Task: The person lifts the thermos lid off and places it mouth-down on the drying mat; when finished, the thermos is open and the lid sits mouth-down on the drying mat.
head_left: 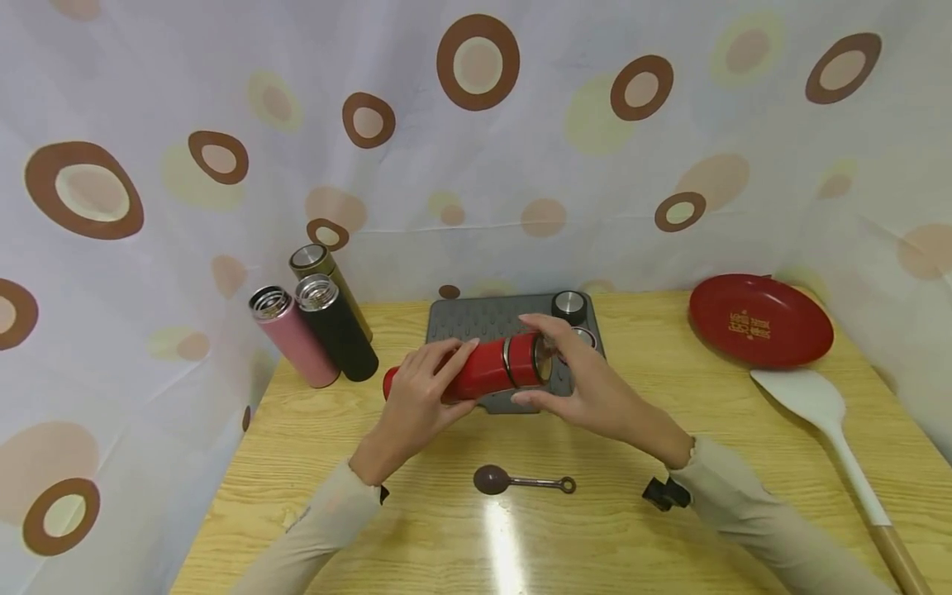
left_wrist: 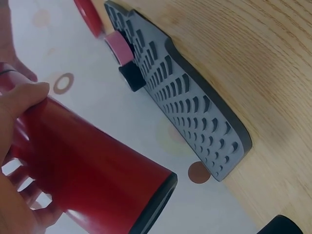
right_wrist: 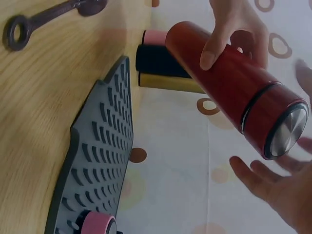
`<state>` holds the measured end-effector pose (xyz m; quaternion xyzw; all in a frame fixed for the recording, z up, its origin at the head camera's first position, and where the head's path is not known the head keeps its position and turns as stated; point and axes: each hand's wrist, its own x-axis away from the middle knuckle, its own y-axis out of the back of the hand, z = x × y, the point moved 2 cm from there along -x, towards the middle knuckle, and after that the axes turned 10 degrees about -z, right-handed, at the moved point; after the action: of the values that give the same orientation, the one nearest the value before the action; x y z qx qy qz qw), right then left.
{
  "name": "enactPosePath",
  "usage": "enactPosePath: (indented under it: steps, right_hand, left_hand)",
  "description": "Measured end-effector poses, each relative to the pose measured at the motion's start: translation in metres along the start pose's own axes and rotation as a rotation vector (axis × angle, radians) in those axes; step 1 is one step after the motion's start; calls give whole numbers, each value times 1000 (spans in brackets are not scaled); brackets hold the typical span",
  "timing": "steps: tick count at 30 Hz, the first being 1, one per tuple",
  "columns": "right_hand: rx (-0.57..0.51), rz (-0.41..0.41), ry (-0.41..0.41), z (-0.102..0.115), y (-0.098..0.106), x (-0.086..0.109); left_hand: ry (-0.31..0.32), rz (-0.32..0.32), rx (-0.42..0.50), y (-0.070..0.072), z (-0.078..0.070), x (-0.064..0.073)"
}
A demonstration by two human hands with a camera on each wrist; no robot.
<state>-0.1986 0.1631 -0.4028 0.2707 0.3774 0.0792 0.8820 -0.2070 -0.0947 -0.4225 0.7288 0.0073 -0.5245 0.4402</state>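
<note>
My left hand [head_left: 420,392] grips a red thermos bottle [head_left: 479,372] by its body, tilted nearly level above the table. The bottle's red lid [right_wrist: 265,117] is on, its steel top facing my right hand. Around the lid end, my right hand [head_left: 595,388] is spread, thumb below and fingers above in the head view. In the right wrist view its fingers [right_wrist: 253,178] stand apart from the lid. Beneath and behind the bottle lies a grey ridged mat [head_left: 468,314], bearing a black lid [head_left: 568,307] and a pink lid [left_wrist: 120,48].
Standing at the left are an open pink bottle [head_left: 301,347], an open black bottle [head_left: 344,339] and a lidded gold bottle [head_left: 348,297]. A brown spoon [head_left: 492,479] lies in front. To the right are a red plate [head_left: 781,322] and a white spatula [head_left: 811,401].
</note>
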Motion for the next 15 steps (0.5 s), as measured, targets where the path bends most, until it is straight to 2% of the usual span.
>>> enactPosePath:
  steps: [3, 6, 10, 15]
  right_hand:
    - [-48, -52, -99, -3, 2, 1]
    - [-75, -83, -162, -6, 4, 2]
    - [-58, -83, -228, -7, 5, 2]
    - [-12, -47, -270, -2, 5, 1]
  left_hand:
    - [4, -10, 5, -1, -1, -1]
    - [4, -20, 8, -3, -3, -2]
    - [3, -34, -5, -5, -4, -5]
    - [-14, -41, -41, -7, -5, -13]
